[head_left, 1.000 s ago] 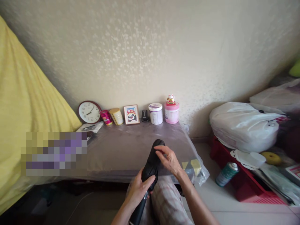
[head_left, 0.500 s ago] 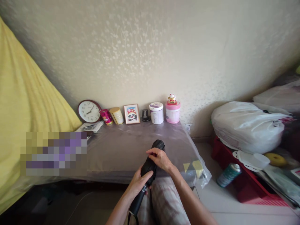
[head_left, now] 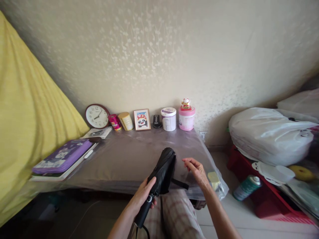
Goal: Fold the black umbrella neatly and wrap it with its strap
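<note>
Nearest to me are the seated person's plaid trousers (head_left: 178, 214), and above them a black folding umbrella (head_left: 161, 171) slants up and away, its wrist loop (head_left: 147, 231) dangling from the handle's end. The left hand (head_left: 143, 196) is wrapped round it where the black handle (head_left: 141, 214) meets the canopy, thumb lying along the fabric. The canopy is gathered but loose, its far tip in front of the table, and a black strap (head_left: 180, 184) sticks out from its right side. The right hand (head_left: 195, 168) hangs just beside it, clear of the fabric, fingers bent and forefinger and thumb narrowly apart, with nothing that I can see between them. Off to the right, a green spray can (head_left: 246, 188) leans by a red plastic basket (head_left: 265, 204), and a bulging white plastic bag (head_left: 270, 134) sits above the basket. The table (head_left: 129, 156) wears a clear plastic cover (head_left: 222, 192); a purple case (head_left: 62, 156) lies on its left side. Along the back edge stand a round clock (head_left: 97, 116), a magenta can (head_left: 115, 122), a framed panda picture (head_left: 142, 119), a white tub (head_left: 169, 122) and a pink tub (head_left: 186, 121) topped by a lucky cat figurine (head_left: 185, 104), all before the patterned wallpaper (head_left: 149, 49).
</note>
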A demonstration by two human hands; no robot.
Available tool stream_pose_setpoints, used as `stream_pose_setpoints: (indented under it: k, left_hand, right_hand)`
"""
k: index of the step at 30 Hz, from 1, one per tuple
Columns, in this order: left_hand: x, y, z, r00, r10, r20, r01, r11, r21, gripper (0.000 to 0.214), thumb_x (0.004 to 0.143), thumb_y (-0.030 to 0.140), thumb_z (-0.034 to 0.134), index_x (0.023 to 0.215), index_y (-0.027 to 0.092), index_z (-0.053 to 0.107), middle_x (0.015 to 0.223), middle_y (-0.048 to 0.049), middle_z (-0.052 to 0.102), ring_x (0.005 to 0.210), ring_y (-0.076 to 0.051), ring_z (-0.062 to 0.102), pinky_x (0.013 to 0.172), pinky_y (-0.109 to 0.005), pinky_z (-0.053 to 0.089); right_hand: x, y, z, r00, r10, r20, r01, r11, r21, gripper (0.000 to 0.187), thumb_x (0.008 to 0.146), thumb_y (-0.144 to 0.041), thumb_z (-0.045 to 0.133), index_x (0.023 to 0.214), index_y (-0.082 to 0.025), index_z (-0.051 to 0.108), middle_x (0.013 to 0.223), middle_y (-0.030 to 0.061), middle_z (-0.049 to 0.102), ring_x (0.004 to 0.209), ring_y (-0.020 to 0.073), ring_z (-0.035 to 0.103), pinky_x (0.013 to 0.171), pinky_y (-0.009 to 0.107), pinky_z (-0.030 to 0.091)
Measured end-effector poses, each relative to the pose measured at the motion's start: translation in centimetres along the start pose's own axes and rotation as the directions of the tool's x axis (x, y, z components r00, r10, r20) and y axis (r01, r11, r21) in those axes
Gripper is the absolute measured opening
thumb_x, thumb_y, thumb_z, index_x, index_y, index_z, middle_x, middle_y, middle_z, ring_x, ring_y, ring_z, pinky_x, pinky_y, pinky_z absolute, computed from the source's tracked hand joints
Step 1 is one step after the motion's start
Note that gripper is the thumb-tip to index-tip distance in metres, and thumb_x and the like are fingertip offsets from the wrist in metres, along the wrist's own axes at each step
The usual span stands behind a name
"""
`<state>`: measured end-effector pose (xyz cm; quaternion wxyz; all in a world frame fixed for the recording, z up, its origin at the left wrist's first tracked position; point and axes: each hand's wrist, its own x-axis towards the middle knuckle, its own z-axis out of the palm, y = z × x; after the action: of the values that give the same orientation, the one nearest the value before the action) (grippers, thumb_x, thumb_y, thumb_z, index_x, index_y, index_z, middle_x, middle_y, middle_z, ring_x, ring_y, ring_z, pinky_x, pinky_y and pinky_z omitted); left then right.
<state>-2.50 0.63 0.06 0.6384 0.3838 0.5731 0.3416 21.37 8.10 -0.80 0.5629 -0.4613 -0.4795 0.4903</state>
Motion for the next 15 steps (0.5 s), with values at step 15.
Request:
stream_pose_setpoints:
  k: [15]
  left_hand:
    - [-0.5,-0.6,-0.8,0.931,0.318,-0.177,-0.224,0.884,0.411,0.062,0.086,0.053,0.034,0.141,0.025,0.025,0.089,-0.0050,0.064,0.069,-0.015,0.063,0.067,-0.027,0.049]
  right_hand:
    - [0.3,2.6,-0.9,0.998,0.006,-0.061,-0.003,0.998,0.057,0.035,0.065,-0.047,0.069,0.084,-0.018,0.069,0.061,-0.0008,0.058,0.053,0.0110,0.046,0.051,0.023,0.037]
